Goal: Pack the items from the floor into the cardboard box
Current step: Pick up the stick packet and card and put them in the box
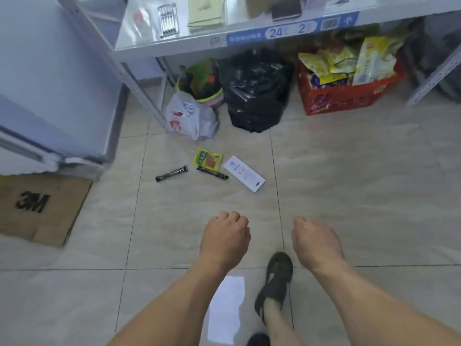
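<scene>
A person's left hand and right hand hang loosely curled and empty above the tiles, well short of two dark bars, a yellow packet and a white card, while the cardboard box sits far left, so a hurried scoop could miss the flat card.

Two bare forearms, no sleeves, no watch, no rings or bands visible on either wrist. Left hand and right hand uncovered, without gloves. Below, one bare lower leg ending in a dark olive-brown sandal-type shoe with open cut-outs and straps across the top. Toe of a second dark shoe at the bottom edge.
</scene>
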